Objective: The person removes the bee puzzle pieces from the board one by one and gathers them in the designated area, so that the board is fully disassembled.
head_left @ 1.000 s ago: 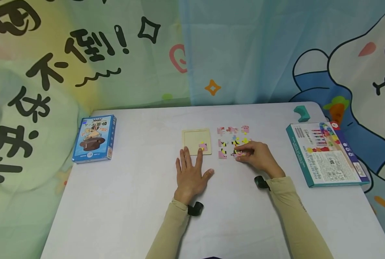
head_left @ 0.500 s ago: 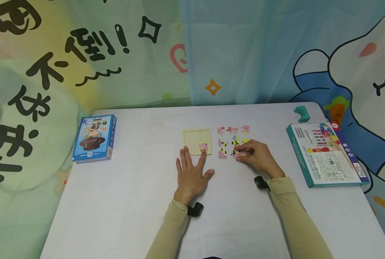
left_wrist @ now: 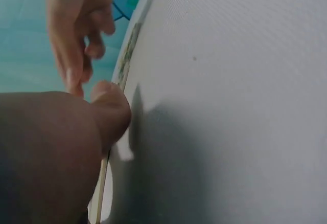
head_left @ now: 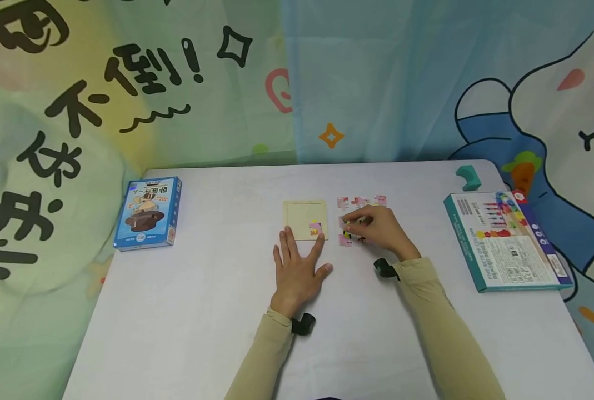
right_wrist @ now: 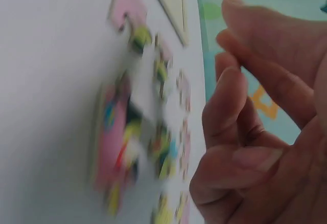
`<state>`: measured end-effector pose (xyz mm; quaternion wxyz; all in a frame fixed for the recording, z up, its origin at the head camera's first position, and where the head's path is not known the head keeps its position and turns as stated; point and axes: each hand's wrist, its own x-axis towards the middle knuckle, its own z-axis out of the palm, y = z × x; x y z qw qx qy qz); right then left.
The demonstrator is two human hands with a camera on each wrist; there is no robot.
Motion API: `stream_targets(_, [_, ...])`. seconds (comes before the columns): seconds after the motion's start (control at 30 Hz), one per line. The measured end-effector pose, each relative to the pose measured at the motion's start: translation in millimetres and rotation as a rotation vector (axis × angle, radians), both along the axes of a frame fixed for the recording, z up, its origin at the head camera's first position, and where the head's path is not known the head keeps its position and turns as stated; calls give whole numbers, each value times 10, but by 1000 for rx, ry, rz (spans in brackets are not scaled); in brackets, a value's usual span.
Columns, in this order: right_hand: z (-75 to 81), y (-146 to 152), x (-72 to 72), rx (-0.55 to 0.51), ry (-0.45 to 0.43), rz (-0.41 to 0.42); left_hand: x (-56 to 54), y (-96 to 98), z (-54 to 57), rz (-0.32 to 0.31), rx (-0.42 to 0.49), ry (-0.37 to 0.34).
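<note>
My left hand [head_left: 297, 275] lies spread on the white table, two fingertips over the near edge of a pale square puzzle tray [head_left: 304, 203]. Its index fingertip is at the tray's lower right corner, beside a pink and yellow puzzle piece [head_left: 315, 228] lying inside. Above loose puzzle pieces to the tray's right hovers my right hand [head_left: 379, 228], fingers loosely bent and nothing visible between thumb and fingertips. The right wrist view has a pink corner piece [right_wrist: 127, 4] and a larger pink piece [right_wrist: 113, 147] flat below it. In the head view this hand hides several pieces.
A blue box [head_left: 146, 214] lies at the table's left. At the right is a white and teal box [head_left: 507, 239], with a teal curved block [head_left: 469, 178] behind it. A printed curtain [head_left: 352, 83] hangs at the table's back edge.
My right hand has lifted from the near row of pieces and shifted left toward the tray. The left index finger has slid off the piece in the tray toward its corner.
</note>
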<state>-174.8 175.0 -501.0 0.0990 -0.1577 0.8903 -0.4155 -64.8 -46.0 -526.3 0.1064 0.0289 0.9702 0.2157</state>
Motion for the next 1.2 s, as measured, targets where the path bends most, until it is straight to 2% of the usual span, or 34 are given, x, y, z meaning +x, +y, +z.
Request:
stream_targets(0.27, [32, -486, -251, 115, -33, 150, -9, 3, 27, -1, -60, -4])
stream_targets(0.5, [34, -679, -402, 166, -130, 222, -15, 2, 25, -47, -83, -27])
stream_targets(0.77, [106, -800, -435, 219, -154, 276, -16, -19, 62, -43, -90, -26])
stream_targets(0.97, [137, -848, -419, 284, -167, 259, -10, -21, 63, -53, -108, -8])
stream_targets(1.2, [175, -863, -428, 292, -173, 264, -5, -30, 60, -49, -124, -11])
